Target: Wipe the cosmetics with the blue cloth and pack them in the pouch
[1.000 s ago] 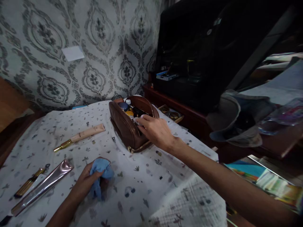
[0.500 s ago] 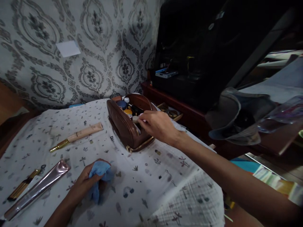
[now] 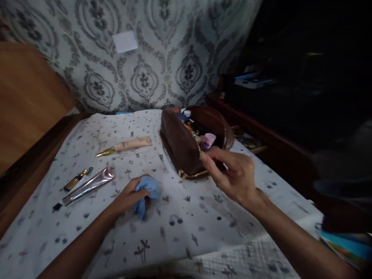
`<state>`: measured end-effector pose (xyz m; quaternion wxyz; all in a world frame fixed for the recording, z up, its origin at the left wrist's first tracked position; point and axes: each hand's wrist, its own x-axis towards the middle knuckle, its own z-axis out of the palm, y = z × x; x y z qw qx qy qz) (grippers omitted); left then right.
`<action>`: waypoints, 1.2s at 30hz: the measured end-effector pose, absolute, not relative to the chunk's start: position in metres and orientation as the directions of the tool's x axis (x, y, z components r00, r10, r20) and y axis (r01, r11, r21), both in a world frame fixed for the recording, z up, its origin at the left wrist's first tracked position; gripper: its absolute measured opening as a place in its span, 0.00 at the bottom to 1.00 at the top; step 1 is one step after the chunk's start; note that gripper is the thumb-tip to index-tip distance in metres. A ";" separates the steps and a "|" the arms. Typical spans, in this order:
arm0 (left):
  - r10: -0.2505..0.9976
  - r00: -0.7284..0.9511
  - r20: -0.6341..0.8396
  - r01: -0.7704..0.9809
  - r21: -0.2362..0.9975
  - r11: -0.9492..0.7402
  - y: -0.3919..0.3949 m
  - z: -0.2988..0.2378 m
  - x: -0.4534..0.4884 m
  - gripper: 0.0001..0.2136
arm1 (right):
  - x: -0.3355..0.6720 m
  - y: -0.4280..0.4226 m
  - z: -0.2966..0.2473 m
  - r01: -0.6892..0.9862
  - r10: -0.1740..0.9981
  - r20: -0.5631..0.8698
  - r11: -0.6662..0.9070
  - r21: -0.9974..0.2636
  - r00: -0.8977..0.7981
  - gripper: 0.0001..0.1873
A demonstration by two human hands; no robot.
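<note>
The left hand [image 3: 130, 195] clutches a blue cloth [image 3: 148, 189]; a brown bag [image 3: 180, 144] sits at ten o'clock from the right hand [image 3: 236, 174], whose hold I cannot tell.

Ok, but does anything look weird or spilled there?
I can't see anything spilled or broken. The plain white rectangle looks a little odd, because it interrupts the patterned wall. The brown bag is simply open, with things inside.
</note>
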<state>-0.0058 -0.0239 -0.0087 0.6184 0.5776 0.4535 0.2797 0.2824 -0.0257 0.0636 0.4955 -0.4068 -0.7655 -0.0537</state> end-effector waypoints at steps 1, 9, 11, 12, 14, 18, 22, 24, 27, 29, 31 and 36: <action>0.872 0.433 -0.229 0.165 0.971 0.173 -0.023 -0.008 -0.006 0.18 | 0.277 -0.029 0.059 0.642 0.562 0.799 0.697 -0.318 -0.215 0.15; 0.966 0.246 -0.078 0.130 0.990 0.047 -0.015 -0.005 -0.010 0.17 | 0.218 -0.021 0.004 0.433 0.643 0.601 0.765 -0.477 -0.475 0.22; 0.984 0.178 -0.026 0.143 0.990 0.000 -0.011 -0.005 -0.015 0.15 | 0.204 -0.014 -0.005 0.441 0.726 0.494 0.685 -0.580 -0.479 0.22; 0.991 0.130 0.011 0.166 0.986 -0.033 -0.008 -0.004 -0.020 0.14 | 0.198 -0.011 -0.008 0.440 0.761 0.434 0.639 -0.631 -0.482 0.21; 0.993 0.021 0.117 0.271 0.955 -0.118 0.003 0.000 -0.031 0.11 | 0.183 -0.005 -0.011 0.417 0.803 0.334 0.555 -0.719 -0.493 0.21; 0.943 -0.071 0.325 0.726 0.666 -0.175 0.038 0.018 -0.065 0.10 | 0.154 0.006 -0.016 0.293 0.822 0.206 0.406 -0.866 -0.531 0.20; 0.955 -0.168 0.246 0.962 0.254 0.104 0.075 0.028 -0.099 0.22 | 0.137 0.012 -0.027 0.163 0.861 0.076 0.181 -0.970 -0.503 0.20; 0.970 -0.196 0.146 0.963 0.217 0.162 0.086 0.023 -0.112 0.22 | 0.136 0.012 -0.032 0.130 0.881 0.054 0.130 -0.983 -0.471 0.21; 0.982 -0.188 0.021 0.962 0.203 0.180 0.093 0.011 -0.125 0.20 | 0.142 0.009 -0.036 0.118 0.883 0.060 0.130 -0.984 -0.466 0.22; 0.984 -0.178 -0.024 0.966 0.187 0.179 0.093 0.006 -0.129 0.19 | 0.145 0.007 -0.035 0.128 0.876 0.068 0.146 -0.981 -0.478 0.22; 0.983 -0.174 -0.050 0.969 0.169 0.180 0.091 0.005 -0.130 0.20 | 0.146 0.005 -0.034 0.143 0.872 0.081 0.170 -0.975 -0.483 0.22; 0.986 -0.156 -0.052 0.977 0.139 0.162 0.080 0.018 -0.126 0.19 | 0.145 0.005 -0.033 0.130 0.870 0.082 0.165 -0.978 -0.487 0.22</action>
